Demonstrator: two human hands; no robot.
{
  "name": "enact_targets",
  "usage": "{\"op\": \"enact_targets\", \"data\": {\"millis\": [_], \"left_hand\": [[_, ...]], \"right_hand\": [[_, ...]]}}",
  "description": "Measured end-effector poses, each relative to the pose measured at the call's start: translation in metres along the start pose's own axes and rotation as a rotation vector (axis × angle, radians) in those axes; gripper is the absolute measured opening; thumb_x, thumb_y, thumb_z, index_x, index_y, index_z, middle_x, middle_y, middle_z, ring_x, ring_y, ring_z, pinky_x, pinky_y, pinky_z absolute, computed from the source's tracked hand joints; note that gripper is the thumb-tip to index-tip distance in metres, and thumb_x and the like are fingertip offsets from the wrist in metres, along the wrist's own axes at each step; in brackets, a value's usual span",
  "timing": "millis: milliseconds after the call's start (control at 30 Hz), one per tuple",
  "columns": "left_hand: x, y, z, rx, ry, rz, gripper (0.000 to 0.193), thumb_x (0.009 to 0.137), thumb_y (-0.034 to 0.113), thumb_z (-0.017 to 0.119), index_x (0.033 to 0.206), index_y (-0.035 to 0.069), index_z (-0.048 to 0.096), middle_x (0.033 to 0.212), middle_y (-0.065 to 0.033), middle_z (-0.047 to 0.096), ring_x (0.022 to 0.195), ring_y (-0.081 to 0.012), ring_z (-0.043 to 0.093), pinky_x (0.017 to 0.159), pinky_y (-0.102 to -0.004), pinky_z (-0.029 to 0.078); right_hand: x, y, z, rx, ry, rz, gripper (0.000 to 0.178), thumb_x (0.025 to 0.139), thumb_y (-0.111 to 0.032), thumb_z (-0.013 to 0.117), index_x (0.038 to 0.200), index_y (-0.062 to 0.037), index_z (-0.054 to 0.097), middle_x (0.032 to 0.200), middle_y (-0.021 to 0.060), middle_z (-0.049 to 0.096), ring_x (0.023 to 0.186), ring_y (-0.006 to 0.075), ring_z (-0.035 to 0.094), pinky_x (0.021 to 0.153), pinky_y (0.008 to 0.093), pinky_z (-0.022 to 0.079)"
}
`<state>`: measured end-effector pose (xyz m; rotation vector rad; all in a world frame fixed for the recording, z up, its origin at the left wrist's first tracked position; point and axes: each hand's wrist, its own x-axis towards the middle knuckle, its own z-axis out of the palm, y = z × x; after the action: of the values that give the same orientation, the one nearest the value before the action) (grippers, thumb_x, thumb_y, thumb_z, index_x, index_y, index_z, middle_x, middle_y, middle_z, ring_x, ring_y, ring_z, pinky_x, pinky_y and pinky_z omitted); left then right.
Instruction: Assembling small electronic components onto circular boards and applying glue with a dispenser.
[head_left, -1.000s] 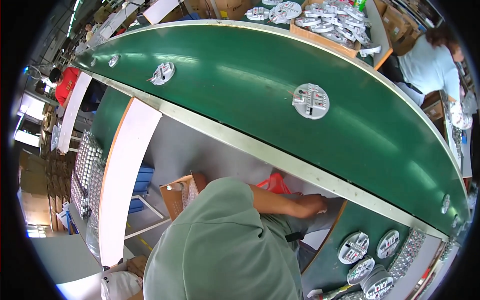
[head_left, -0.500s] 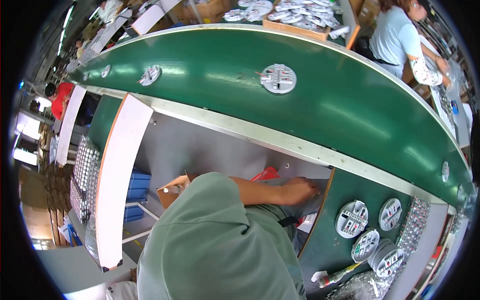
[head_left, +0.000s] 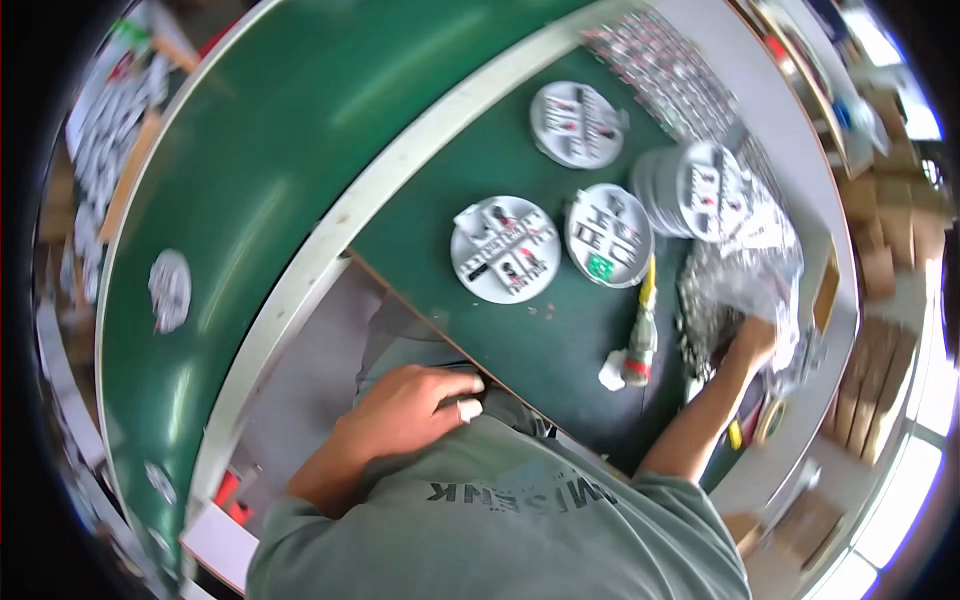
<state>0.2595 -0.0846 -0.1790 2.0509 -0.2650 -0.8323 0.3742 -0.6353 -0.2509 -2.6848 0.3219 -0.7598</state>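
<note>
My left hand (head_left: 405, 408) rests over my lap near the wooden edge of the green worktable (head_left: 590, 410). Its thumb and forefinger are apart with nothing between them, and the fingertips look white. My right hand (head_left: 757, 342) reaches into a clear plastic bag (head_left: 775, 290) by a heap of small metallic parts (head_left: 708, 285); its fingers are hidden there. Between the hands lie round grey-white plastic discs fitted with small parts: one nearest my left hand (head_left: 505, 250), one with a green piece (head_left: 610, 235), and one farther off (head_left: 577, 124). Beside the bag stands a stack of similar discs (head_left: 712, 190).
A screwdriver-like tool (head_left: 641, 345) with a yellow end and red band lies on the worktable. Beyond a pale rail (head_left: 330, 235) runs a green conveyor belt (head_left: 300, 110) carrying a disc (head_left: 170, 290). Rows of small parts (head_left: 665, 70) lie at the table's far side.
My view has swung to the right, bringing the worktable to the middle. My right arm now shows, its hand in the plastic bag. My left hand stays low by the table edge.
</note>
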Motion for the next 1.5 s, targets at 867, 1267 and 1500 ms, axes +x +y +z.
{"op": "enact_targets", "data": {"millis": [867,1267,1500], "left_hand": [[0.104,0.005,-0.049,0.467,0.612,0.565,0.108,0.062,0.037,0.098,0.15,-0.002,0.05,0.148,-0.0193,0.052,0.14,-0.0399,0.051,0.117,-0.053,0.042],[0.095,0.011,-0.03,0.488,0.641,0.439,0.111,0.064,0.044,0.096,0.15,-0.005,0.047,0.147,-0.0241,0.053,0.139,-0.0448,0.051,0.117,-0.0586,0.041],[0.1,0.019,-0.035,0.515,0.616,0.47,0.114,0.068,0.049,0.096,0.154,-0.006,0.044,0.151,-0.0263,0.05,0.14,-0.047,0.049,0.116,-0.0595,0.039]], "right_hand": [[-0.107,-0.332,0.018,0.478,-0.331,-0.348,0.026,0.079,0.002,0.081,0.103,-0.007,0.076,0.107,0.0079,0.077,0.088,0.0283,0.071,0.08,0.0376,0.059],[-0.059,-0.336,-0.039,0.4,-0.522,-0.404,0.037,0.085,-0.009,0.084,0.121,-0.0047,0.075,0.116,0.0104,0.077,0.095,0.0318,0.074,0.083,0.0411,0.061],[0.193,-0.226,0.0,0.061,-0.276,-0.261,0.033,0.098,-0.007,0.064,0.13,-0.0024,0.07,0.117,0.0205,0.077,0.102,0.036,0.075,0.09,0.0441,0.059]]}}
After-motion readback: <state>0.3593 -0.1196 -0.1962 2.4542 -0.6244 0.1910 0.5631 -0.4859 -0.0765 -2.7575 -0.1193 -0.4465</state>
